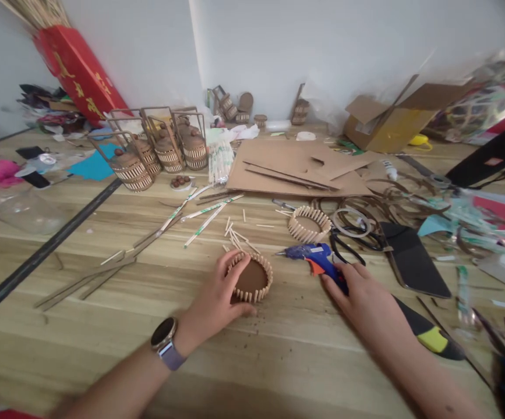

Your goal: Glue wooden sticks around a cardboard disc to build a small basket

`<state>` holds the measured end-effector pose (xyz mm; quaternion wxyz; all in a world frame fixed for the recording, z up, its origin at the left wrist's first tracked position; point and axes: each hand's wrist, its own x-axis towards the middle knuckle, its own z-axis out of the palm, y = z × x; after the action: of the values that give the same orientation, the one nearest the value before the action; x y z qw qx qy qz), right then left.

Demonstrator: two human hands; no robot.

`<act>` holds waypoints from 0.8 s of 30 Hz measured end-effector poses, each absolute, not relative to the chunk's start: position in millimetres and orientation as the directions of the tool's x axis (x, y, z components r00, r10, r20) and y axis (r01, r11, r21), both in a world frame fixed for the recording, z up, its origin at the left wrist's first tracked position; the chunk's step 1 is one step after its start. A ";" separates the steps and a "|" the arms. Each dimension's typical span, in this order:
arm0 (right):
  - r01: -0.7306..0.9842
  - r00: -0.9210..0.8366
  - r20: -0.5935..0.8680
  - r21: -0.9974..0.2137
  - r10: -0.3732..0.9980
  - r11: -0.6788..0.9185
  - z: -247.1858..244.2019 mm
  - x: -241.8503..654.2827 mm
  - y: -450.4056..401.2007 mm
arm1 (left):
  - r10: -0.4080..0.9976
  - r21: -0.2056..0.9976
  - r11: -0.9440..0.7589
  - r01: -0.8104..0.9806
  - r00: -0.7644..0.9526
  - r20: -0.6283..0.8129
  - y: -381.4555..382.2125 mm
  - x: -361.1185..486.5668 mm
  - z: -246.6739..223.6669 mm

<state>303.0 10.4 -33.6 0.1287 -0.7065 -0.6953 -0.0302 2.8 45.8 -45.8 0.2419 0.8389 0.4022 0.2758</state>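
Note:
My left hand (221, 291), with a watch on its wrist, grips the left side of a round brown base (254, 276) edged with short upright wooden sticks. To the right, my right hand (359, 294) has its fingers round the handle of a blue glue gun (311, 253) with an orange trigger. The gun lies low over the table, its nozzle pointing left, apart from the base. Just behind the base are several loose short sticks (237, 237). A second ring of sticks (308, 226) stands behind the glue gun.
Finished small baskets with tall handles (165, 151) stand at the back left. Flat cardboard (261, 157) lies at the back centre. A phone (413, 259), a yellow-black tool handle (435, 337) and pliers (503, 343) lie on the right. Thin brown strips (103, 276) lie at left.

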 end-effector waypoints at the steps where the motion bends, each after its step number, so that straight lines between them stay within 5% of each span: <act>1: 0.989 0.014 0.241 -0.148 0.970 0.022 -33.4 303.1 8.8 | 0.808 0.628 -0.559 0.541 0.527 0.264 46.2 2.9 -46.9; 8: 0.990 -0.038 0.400 -0.110 0.916 0.090 -21.5 299.5 -1.3 | 0.796 0.630 -0.593 0.503 0.486 0.361 43.6 1.7 -43.6; 16: 0.767 -0.525 0.510 -0.064 0.682 0.638 -11.0 280.4 -8.0 | 0.800 0.644 -0.599 0.475 0.317 0.509 36.8 -4.2 -24.3; 24: 0.689 -0.579 0.521 -0.098 0.627 0.718 -15.3 268.0 -11.5 | 0.800 0.643 -0.589 0.489 0.238 0.551 37.5 -10.0 -25.9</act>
<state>268.0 -11.5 -15.3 0.2696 -0.3711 -0.8867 -0.0576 -10.0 37.5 -25.9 0.1715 0.7679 0.4197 0.4524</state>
